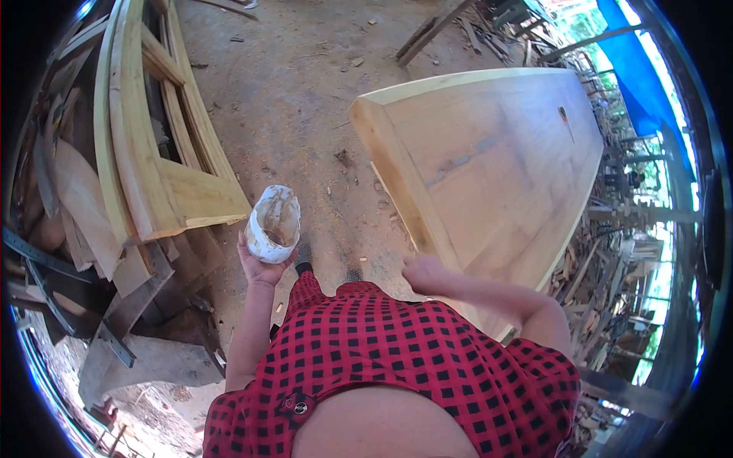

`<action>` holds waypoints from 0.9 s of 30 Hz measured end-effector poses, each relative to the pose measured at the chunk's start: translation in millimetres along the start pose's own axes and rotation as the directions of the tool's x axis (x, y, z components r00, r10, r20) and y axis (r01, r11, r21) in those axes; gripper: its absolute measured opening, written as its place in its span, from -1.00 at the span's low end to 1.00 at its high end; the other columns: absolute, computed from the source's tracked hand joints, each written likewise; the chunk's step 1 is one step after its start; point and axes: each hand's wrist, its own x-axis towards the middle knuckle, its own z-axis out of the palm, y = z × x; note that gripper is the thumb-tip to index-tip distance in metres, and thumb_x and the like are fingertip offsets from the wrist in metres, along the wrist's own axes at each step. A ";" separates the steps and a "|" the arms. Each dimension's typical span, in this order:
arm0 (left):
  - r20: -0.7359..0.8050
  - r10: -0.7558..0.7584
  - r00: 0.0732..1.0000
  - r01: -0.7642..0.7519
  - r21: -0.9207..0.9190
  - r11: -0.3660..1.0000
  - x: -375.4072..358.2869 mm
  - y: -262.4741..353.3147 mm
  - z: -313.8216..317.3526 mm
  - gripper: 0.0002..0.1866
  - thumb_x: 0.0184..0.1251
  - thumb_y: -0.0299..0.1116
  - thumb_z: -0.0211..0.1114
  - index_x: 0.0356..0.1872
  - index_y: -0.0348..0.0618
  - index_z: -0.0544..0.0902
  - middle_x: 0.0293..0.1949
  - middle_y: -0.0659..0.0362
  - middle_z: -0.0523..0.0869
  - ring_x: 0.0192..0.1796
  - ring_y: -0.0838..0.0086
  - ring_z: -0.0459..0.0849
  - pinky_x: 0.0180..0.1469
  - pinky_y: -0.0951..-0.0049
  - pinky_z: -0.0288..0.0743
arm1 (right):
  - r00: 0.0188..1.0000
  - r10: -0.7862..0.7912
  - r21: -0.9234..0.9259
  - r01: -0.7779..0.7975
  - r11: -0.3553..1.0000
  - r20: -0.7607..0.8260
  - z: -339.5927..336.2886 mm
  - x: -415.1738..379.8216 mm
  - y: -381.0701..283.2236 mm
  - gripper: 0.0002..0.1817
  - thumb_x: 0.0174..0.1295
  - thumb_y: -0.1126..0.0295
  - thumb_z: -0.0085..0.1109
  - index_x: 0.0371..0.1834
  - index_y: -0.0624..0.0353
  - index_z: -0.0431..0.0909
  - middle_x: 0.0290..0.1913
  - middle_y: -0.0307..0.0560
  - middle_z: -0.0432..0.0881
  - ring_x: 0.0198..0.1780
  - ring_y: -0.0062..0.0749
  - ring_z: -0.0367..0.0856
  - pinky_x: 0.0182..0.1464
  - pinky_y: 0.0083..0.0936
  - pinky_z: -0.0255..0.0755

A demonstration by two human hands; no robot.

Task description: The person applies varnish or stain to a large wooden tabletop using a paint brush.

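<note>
My left hand point(263, 266) is wrapped round the lower part of a white cut-open container point(272, 240), smeared on the outside. Its mouth faces up toward me, and the brownish inside shows. My right hand point(424, 273) is curled closed in front of my body, beside the near edge of a large wooden panel point(496, 168). Whatever its fingers may hold is hidden. On the panel's far part lies a small dark object point(563, 114), too small to name.
Wooden frames point(145, 122) stand at the left, above scrap boards and sheets point(137, 305). Dusty ground point(305, 99) with wood bits runs between the frames and the panel. Scrap wood point(588, 267) is piled at the right, and a blue tarp point(634, 69) hangs behind.
</note>
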 end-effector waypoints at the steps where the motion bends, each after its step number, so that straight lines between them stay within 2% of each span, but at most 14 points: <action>1: 0.002 -0.014 1.000 0.014 0.014 1.000 3.6 0.6 3.2 -0.07 -0.12 0.47 0.12 0.30 0.20 0.30 0.28 0.14 0.36 0.23 0.05 0.36 0.09 -0.14 0.25 | 0.995 0.031 0.033 -0.034 0.999 0.098 3.6 -12.0 -7.0 -0.82 -0.08 0.47 0.05 -0.43 0.23 0.62 -0.29 0.13 0.61 -0.26 -0.01 0.63 -0.28 -0.18 0.51; 2: -0.001 -0.027 1.000 0.027 0.029 0.999 8.2 0.5 8.1 -0.08 -0.12 0.43 0.16 0.30 0.18 0.29 0.28 0.13 0.35 0.23 -0.03 0.36 0.09 -0.12 0.29 | 0.979 0.058 0.065 -0.071 0.995 0.194 3.6 -20.3 -12.1 -0.80 -0.11 0.47 0.05 -0.42 0.23 0.63 -0.32 0.14 0.63 -0.24 -0.02 0.64 -0.27 -0.18 0.52; 5: 0.031 -0.059 0.998 0.055 0.099 0.994 20.9 -0.7 28.4 -0.07 -0.14 0.39 0.20 0.30 0.16 0.28 0.28 0.11 0.34 0.24 -0.08 0.34 0.09 -0.11 0.33 | 0.956 0.163 0.134 -0.199 0.971 0.242 1.1 -13.4 -3.6 -0.77 -0.14 0.46 0.05 -0.39 0.24 0.64 -0.33 0.18 0.65 -0.23 0.01 0.65 -0.24 -0.20 0.53; 7: 0.057 -0.090 0.994 0.080 0.159 0.984 27.3 -1.8 42.6 -0.06 -0.15 0.39 0.20 0.30 0.16 0.28 0.28 0.11 0.33 0.26 -0.05 0.33 0.10 -0.12 0.32 | 0.960 0.209 0.172 -0.241 0.955 0.186 -31.3 0.7 4.0 -0.77 -0.04 0.40 0.10 -0.32 0.24 0.64 -0.26 0.14 0.66 -0.17 -0.02 0.65 -0.17 -0.20 0.52; 9: 0.037 -0.121 0.992 0.112 0.186 0.976 32.1 -7.2 53.6 -0.07 -0.14 0.37 0.22 0.30 0.16 0.27 0.29 0.11 0.32 0.28 0.00 0.31 0.15 -0.15 0.29 | 0.958 0.277 0.297 -0.244 0.923 -0.073 -57.8 11.6 6.9 -0.81 -0.05 0.43 0.08 -0.37 0.23 0.61 -0.29 0.14 0.65 -0.17 -0.05 0.64 -0.16 -0.20 0.50; 10: 0.033 -0.142 0.989 0.132 0.208 0.969 34.9 -10.2 56.1 -0.07 -0.14 0.37 0.22 0.30 0.16 0.27 0.29 0.11 0.32 0.28 0.00 0.31 0.15 -0.15 0.29 | 0.925 0.269 0.313 -0.179 0.933 -0.270 -56.5 22.8 9.7 -0.83 -0.05 0.45 0.07 -0.39 0.22 0.60 -0.30 0.13 0.63 -0.17 -0.04 0.62 -0.16 -0.20 0.50; 11: 0.056 -0.157 0.986 0.145 0.177 0.974 37.9 -14.6 57.3 -0.08 -0.12 0.37 0.22 0.30 0.16 0.27 0.29 0.11 0.32 0.28 0.01 0.31 0.17 -0.16 0.28 | 0.853 0.254 0.311 -0.115 0.943 -0.455 -52.7 32.8 12.4 -0.85 -0.06 0.48 0.06 -0.42 0.21 0.59 -0.30 0.12 0.62 -0.16 -0.04 0.61 -0.16 -0.21 0.49; 13: 0.082 -0.162 0.983 0.148 0.155 0.977 34.3 -22.4 65.9 -0.09 -0.08 0.34 0.22 0.31 0.14 0.26 0.30 0.11 0.31 0.29 0.04 0.31 0.18 -0.17 0.28 | 0.732 0.200 0.277 -0.016 0.961 -0.651 -54.2 42.6 11.2 -0.85 -0.08 0.52 0.03 -0.42 0.17 0.58 -0.26 0.07 0.56 -0.11 -0.07 0.56 -0.10 -0.27 0.46; 14: 0.077 -0.168 0.983 0.153 0.166 0.974 34.3 -25.1 65.2 -0.09 -0.08 0.34 0.22 0.31 0.14 0.26 0.30 0.11 0.31 0.29 0.04 0.31 0.18 -0.17 0.28 | 0.728 0.209 0.289 -0.017 0.957 -0.652 -52.8 38.9 10.8 -0.85 -0.08 0.52 0.03 -0.42 0.17 0.58 -0.26 0.07 0.56 -0.11 -0.07 0.56 -0.10 -0.27 0.46; 16: 0.112 -0.150 0.982 0.128 0.182 0.975 30.7 -30.1 57.2 -0.07 -0.09 0.36 0.22 0.31 0.12 0.26 0.30 0.07 0.30 0.27 -0.04 0.31 0.15 -0.17 0.32 | 0.823 0.187 0.232 -0.069 0.970 -0.536 -49.2 26.8 3.1 -0.81 -0.05 0.58 -0.02 -0.33 0.20 0.51 0.00 0.09 0.45 0.04 -0.08 0.47 -0.03 -0.28 0.41; 19: 0.104 -0.166 0.981 0.144 0.191 0.971 22.7 -35.7 31.4 -0.06 -0.10 0.37 0.22 0.32 0.10 0.25 0.29 0.03 0.31 0.23 -0.15 0.33 0.11 -0.15 0.36 | 0.806 0.198 0.197 -0.103 0.975 -0.557 19.2 12.3 0.9 -0.83 -0.07 0.57 0.03 -0.36 0.18 0.51 0.02 0.05 0.43 0.04 -0.09 0.46 0.02 -0.30 0.38; 21: 0.064 -0.181 0.981 0.166 0.194 0.967 9.2 -40.2 21.1 -0.06 -0.10 0.39 0.20 0.32 0.13 0.24 0.29 0.06 0.30 0.24 -0.10 0.33 0.09 -0.15 0.36 | 0.761 0.183 0.123 -0.136 0.983 -0.623 62.7 -16.7 -11.6 -0.88 -0.02 0.51 0.02 -0.43 0.16 0.56 -0.16 -0.06 0.48 -0.06 -0.17 0.48 -0.03 -0.37 0.41; 23: 0.037 -0.180 0.983 0.167 0.223 0.960 -1.2 -46.1 15.9 -0.05 -0.11 0.40 0.19 0.33 0.15 0.23 0.30 0.07 0.29 0.24 -0.06 0.35 0.07 -0.15 0.37 | 0.747 0.255 0.179 -0.183 0.967 -0.615 105.7 -53.1 -27.6 -0.89 -0.05 0.52 0.04 -0.44 0.16 0.55 -0.17 -0.05 0.48 -0.09 -0.17 0.49 -0.05 -0.38 0.42; 27: -0.027 -0.258 0.966 0.256 0.266 0.929 -17.1 -66.2 11.4 -0.04 -0.10 0.40 0.19 0.34 0.13 0.22 0.30 0.05 0.28 0.23 -0.07 0.35 0.08 -0.14 0.37 | 0.814 0.487 0.394 -0.354 0.848 -0.317 173.0 -126.0 -65.0 -0.88 -0.08 0.54 0.07 -0.45 0.19 0.57 -0.19 0.02 0.50 -0.15 -0.12 0.56 -0.14 -0.29 0.49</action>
